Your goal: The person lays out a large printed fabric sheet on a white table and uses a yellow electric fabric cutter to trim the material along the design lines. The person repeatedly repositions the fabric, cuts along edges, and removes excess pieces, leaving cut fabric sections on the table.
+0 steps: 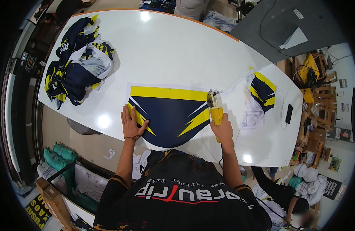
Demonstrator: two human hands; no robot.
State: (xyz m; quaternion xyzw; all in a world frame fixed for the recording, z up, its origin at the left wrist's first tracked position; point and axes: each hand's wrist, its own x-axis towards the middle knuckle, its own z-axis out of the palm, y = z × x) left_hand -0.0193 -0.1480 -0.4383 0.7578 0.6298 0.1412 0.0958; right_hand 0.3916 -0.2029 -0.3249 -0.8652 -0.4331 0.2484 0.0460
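The white desk [169,50] bears a navy-and-yellow fabric panel [169,117]; the left hand [133,125] lies spread on its left edge, the right hand [223,130] grips a yellow power cutter [215,113] at its right.

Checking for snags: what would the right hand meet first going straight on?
Yellow cutter first, the right hand would probably meet the fabric panel at its far right corner, then white tabletop; depth is unclear.

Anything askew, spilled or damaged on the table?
Nothing looks spilled or damaged. The navy panel lies flat under the left hand; the right hand holds the yellow cutter at the panel's upper-right corner. The fabric heap at the left of the table is crumpled, merely untidy.
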